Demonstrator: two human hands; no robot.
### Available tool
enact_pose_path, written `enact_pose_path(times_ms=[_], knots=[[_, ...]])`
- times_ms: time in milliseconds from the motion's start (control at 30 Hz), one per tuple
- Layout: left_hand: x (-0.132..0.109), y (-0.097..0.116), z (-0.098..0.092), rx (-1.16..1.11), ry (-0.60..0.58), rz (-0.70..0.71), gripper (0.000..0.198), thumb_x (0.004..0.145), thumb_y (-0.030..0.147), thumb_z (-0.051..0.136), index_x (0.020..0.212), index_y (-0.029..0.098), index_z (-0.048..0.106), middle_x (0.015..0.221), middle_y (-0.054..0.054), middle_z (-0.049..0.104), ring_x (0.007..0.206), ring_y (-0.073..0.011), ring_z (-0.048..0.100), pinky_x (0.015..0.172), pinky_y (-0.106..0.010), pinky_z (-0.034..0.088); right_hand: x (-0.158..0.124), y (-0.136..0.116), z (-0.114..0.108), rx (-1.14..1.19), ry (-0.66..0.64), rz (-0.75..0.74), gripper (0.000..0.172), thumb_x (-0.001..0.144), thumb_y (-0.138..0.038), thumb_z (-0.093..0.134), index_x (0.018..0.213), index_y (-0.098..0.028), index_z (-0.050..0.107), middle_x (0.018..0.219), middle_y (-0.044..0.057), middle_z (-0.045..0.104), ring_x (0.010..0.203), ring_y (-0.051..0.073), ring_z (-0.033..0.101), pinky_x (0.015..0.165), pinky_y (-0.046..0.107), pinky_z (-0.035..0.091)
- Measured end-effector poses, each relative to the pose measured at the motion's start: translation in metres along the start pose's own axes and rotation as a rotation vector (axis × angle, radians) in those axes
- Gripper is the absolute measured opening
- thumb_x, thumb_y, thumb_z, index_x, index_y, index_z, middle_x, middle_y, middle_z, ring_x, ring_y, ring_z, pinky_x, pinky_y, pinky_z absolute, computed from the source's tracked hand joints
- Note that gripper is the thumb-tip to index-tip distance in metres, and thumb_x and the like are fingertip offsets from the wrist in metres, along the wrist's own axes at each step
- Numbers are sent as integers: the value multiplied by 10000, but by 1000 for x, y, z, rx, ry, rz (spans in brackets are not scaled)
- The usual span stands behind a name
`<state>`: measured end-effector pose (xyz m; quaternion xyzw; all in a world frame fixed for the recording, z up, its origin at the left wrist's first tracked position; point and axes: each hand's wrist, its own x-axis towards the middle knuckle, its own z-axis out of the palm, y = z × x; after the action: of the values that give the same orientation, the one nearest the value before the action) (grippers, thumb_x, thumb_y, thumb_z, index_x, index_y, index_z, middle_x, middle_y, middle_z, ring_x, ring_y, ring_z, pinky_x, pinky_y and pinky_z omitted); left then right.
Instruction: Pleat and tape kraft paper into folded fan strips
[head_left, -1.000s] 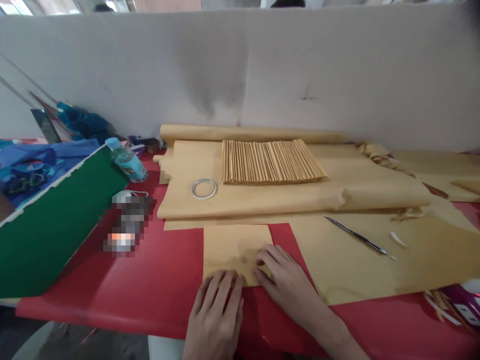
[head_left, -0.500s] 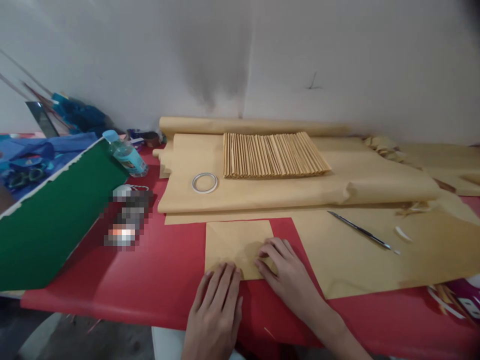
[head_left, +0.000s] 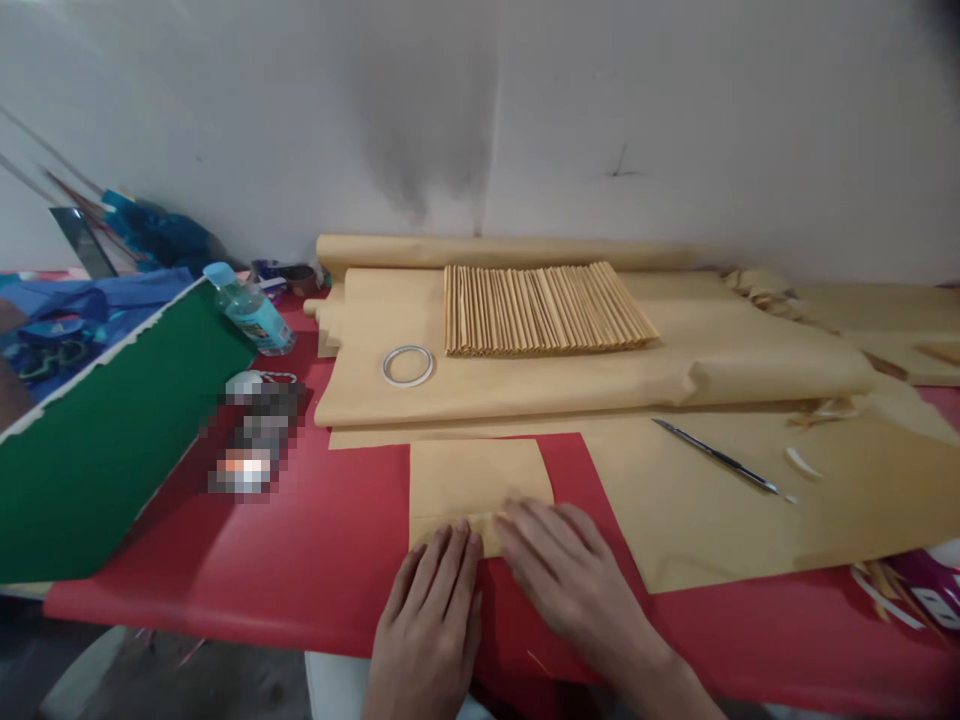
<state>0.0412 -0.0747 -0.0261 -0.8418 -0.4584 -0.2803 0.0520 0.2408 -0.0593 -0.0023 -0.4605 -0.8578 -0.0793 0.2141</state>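
A square of brown kraft paper [head_left: 472,475] lies on the red tabletop near the front edge, with a fold running across its lower part. My left hand [head_left: 435,605] rests flat on its lower left, fingers stretched out and pointing away from me. On the lower right, my right hand [head_left: 570,570] presses down with its fingers extended, a little blurred by motion. Its fingertips are close to those of the left hand. Neither hand grips anything.
Behind the paper, a pleated stack of folded brown paper [head_left: 547,310] and a tape roll [head_left: 408,367] lie on a brown paper roll [head_left: 772,375]. A craft knife [head_left: 720,458] is at right. Leftward are a bottle [head_left: 255,315] and a green panel [head_left: 127,430].
My right hand has come down flatter and moved slightly left and toward me along the fold. My left hand has stayed in place.
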Motion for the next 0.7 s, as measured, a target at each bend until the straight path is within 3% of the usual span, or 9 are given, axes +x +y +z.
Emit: enact_pose_path(times_ms=[67,167,333,533,700], knots=[[-1,0,1,-25,27,-14,372,1040,213,449,1317,129,681,1407,-45,665,1295,-226,604,1244,-330,232,-6,-11,0,-2,-13,-74,375,1041,-142,436,1382,-126,590,1407,93,654,1322,248,564,1106,424,411],[1,-3,-2,-3,8,4,376,1031,198,458,1331,131,673,1409,-43,664,1287,-213,609,1239,-316,233,-14,-17,1,-3,-19,-8,389,1048,-201,447,1400,-108,587,1427,84,640,1337,225,569,1118,382,440],[3,-7,-12,51,-65,53,398,1025,207,468,1379,150,640,1441,-30,637,1298,-189,600,1245,-294,199,-23,-7,-3,-4,-59,0,396,1032,-163,443,1395,-135,599,1460,56,613,1344,199,577,1109,355,482],[-3,-7,-9,53,-115,34,439,1044,247,409,1434,174,595,1520,-17,561,1382,-187,522,1250,-319,180,-22,-6,-5,-9,-84,9,418,1031,-170,431,1423,-138,572,1478,57,595,1358,199,566,1112,352,491],[-1,-7,-11,106,-123,71,426,1037,270,435,1408,185,626,1487,-28,595,1338,-190,557,1240,-308,164,-21,-2,-8,15,-156,2,479,1012,-199,461,1486,-161,515,1545,37,527,1434,238,479,1152,403,453]])
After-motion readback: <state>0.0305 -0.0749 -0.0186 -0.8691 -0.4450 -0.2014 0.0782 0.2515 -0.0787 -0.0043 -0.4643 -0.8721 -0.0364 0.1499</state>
